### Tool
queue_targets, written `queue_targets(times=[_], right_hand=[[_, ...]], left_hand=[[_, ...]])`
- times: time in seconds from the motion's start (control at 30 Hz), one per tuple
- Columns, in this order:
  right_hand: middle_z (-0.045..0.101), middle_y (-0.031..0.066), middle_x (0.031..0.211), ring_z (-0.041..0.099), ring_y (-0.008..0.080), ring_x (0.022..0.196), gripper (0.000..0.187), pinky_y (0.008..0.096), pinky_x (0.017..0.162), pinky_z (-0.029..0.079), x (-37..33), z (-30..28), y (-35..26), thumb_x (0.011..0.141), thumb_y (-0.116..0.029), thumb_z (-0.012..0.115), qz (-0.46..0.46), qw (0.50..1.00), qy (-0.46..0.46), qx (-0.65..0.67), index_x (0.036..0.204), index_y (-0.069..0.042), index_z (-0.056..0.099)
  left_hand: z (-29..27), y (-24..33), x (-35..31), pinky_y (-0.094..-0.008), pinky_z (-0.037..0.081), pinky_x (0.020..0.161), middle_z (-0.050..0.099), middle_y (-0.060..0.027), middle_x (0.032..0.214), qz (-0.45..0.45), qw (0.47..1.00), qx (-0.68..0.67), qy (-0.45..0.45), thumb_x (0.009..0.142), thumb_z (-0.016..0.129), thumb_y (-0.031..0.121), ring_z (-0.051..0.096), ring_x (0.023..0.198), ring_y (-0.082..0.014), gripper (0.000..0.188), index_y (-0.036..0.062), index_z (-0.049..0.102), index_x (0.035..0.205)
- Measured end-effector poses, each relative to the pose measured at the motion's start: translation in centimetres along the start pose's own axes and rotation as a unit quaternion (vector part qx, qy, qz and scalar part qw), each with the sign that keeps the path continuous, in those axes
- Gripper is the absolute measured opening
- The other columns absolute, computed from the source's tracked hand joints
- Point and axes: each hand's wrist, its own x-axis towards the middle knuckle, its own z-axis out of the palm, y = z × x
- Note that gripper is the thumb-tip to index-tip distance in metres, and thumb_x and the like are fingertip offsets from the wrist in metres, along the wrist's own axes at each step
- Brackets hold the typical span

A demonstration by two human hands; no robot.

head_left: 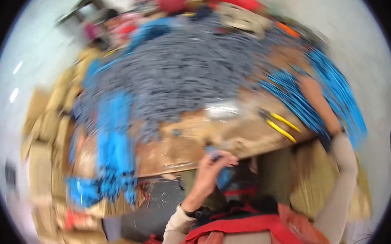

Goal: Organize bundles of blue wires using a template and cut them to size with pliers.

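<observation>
Close to my body at the table's front edge, my left hand (211, 170) is closed round a blue strip with a small dark piece at its upper end. Part of the blue strip (223, 179) hangs below my fingers. My right arm stretches to the far right, where my right hand (308, 84) is at a bundle of thin blue strips (288, 89). Motion blur smears its fingers, so their grip is unclear. Between my hands lies a pair of yellow-handled pliers (283, 126). A second blue bundle (336, 91) lies right of my right hand.
A wide heap of small grey pieces (189, 65) covers much of the brown table (176, 154). Blue strips (116, 136) hang over its front left edge. A clear plastic bag (222, 109) lies before the heap. Brown cartons (43, 159) line the left side.
</observation>
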Motion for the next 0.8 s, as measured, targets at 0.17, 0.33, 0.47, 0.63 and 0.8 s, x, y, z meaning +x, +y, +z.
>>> queue_targets(times=[0.17,0.33,0.47,0.63,0.8], right_hand=[[0.064,0.0242,0.097,0.061,0.0434,0.094,0.024,0.0478,0.082,0.048,1.9,1.6,3.1,0.098,-0.017,0.051,-0.059,0.994,0.087,0.036,0.103,0.003,0.063],[0.066,0.0246,0.105,0.061,0.0433,0.1,0.03,0.0442,0.085,0.048,4.5,0.5,3.7,0.101,-0.021,0.051,-0.009,0.96,0.189,0.208,0.113,0.005,0.061],[0.064,0.0256,0.107,0.061,0.0439,0.1,0.026,0.0453,0.085,0.048,3.6,0.7,1.4,0.099,-0.016,0.052,-0.059,0.982,0.04,0.176,0.114,0.004,0.061],[0.063,0.0246,0.105,0.06,0.0428,0.104,0.028,0.0453,0.089,0.048,3.4,1.2,0.8,0.092,-0.006,0.055,-0.101,0.992,0.033,0.062,0.118,0.003,0.059],[0.064,0.0202,0.111,0.059,0.0329,0.113,0.042,0.0428,0.086,0.055,5.4,-3.0,0.6,0.094,-0.007,0.056,-0.149,0.984,0.024,-0.1,0.135,-0.004,0.049]], left_hand=[[-1.1,-1.0,0.1,-0.0293,0.053,0.087,0.07,-0.01,0.103,-0.005,0.999,-0.031,-0.034,0.099,0.06,0.012,0.068,0.095,-0.0177,0.015,0.0024,0.063,0.111],[-1.5,-1.6,-1.4,-0.0275,0.052,0.081,0.071,-0.0093,0.104,0.025,0.997,-0.067,-0.024,0.1,0.058,0.011,0.068,0.094,-0.016,0.013,0.0045,0.063,0.11],[-1.4,-1.8,-2.9,-0.0262,0.05,0.079,0.071,-0.0078,0.1,0.032,0.995,-0.09,0.009,0.1,0.058,0.01,0.068,0.092,-0.0149,0.01,0.005,0.064,0.106],[-1.9,-1.6,-4.4,-0.0257,0.05,0.079,0.071,-0.0073,0.099,0.05,0.994,-0.091,0.043,0.099,0.058,0.008,0.067,0.087,-0.0136,0.01,0.0043,0.064,0.105],[-1.9,-1.0,-4.8,-0.0262,0.051,0.079,0.071,-0.0077,0.1,0.084,0.991,-0.094,0.04,0.099,0.059,0.009,0.068,0.088,-0.0141,0.012,0.0035,0.063,0.108]])
